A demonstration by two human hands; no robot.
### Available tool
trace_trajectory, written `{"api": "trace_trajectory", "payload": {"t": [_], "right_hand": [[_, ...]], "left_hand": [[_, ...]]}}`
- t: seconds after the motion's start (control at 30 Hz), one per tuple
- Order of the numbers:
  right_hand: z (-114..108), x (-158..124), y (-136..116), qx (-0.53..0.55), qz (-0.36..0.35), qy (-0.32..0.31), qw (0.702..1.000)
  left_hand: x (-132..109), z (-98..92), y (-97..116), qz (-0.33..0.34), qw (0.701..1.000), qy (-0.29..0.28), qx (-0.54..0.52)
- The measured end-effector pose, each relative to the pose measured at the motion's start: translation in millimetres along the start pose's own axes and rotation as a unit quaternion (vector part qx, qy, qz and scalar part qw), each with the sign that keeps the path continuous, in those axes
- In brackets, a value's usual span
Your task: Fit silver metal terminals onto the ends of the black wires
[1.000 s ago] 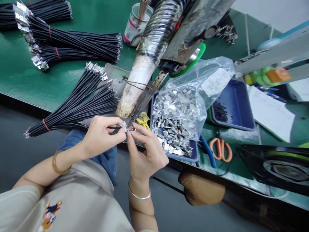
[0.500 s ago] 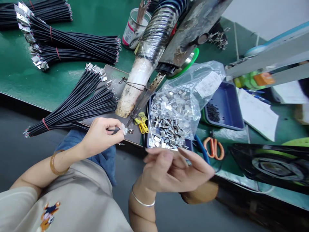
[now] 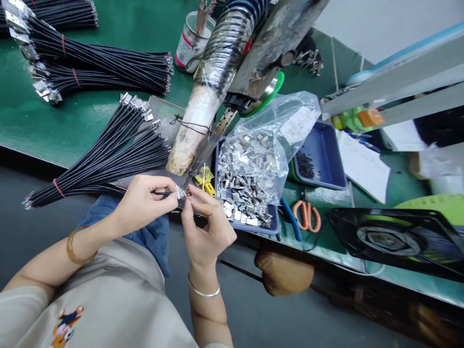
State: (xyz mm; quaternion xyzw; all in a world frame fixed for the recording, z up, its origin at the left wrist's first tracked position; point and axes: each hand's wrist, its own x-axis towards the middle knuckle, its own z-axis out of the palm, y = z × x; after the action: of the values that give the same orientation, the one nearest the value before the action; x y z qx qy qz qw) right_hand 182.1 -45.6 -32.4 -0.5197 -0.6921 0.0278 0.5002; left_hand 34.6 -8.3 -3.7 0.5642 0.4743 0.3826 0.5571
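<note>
My left hand (image 3: 148, 200) is closed on the end of a black cable, where a small metal connector (image 3: 184, 193) sticks out past the fingertips. My right hand (image 3: 208, 222) reaches the connector from the right, its thumb and forefinger at the metal tip. Just above both hands is the lower end of a soldering-iron-like metal rod (image 3: 192, 178). A fanned bundle of black cables (image 3: 108, 159) lies to the left. Loose metal connector shells (image 3: 241, 191) fill a blue tray on the right, partly under a clear plastic bag (image 3: 290, 121).
A white-ended duct (image 3: 190, 130) slants down over the work spot. Tied cable bundles (image 3: 101, 55) lie at the upper left. Yellow cutters (image 3: 206, 182), orange-handled scissors (image 3: 306, 216), a blue bin (image 3: 328, 157) and a black fan (image 3: 391, 239) stand to the right.
My right hand has moved left from the connector tray to the connector at my left hand, and its fingers have closed in there. The whole view has shifted slightly.
</note>
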Motion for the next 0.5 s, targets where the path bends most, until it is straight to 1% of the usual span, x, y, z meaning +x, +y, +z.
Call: {"api": "trace_trajectory", "payload": {"t": [0.17, 0.23, 0.33, 0.5], "right_hand": [[-0.4, 4.5, -0.1, 0.006, -0.017, 0.012, 1.0], [-1.3, 5.0, -0.5, 0.005, -0.018, 0.011, 1.0], [-2.6, 3.5, -0.2, 0.001, -0.011, 0.005, 1.0], [-2.9, 5.5, 0.0, -0.008, -0.012, -0.007, 1.0]], "left_hand": [[2.2, -0.4, 1.3, 0.006, 1.0, 0.007, 0.007], [2.3, -1.4, 1.4, 0.004, 1.0, 0.002, 0.012], [2.6, -2.0, 0.6, -0.012, 1.0, -0.009, 0.011], [5.7, 1.2, 3.5, -0.036, 0.999, 0.012, -0.025]]}}
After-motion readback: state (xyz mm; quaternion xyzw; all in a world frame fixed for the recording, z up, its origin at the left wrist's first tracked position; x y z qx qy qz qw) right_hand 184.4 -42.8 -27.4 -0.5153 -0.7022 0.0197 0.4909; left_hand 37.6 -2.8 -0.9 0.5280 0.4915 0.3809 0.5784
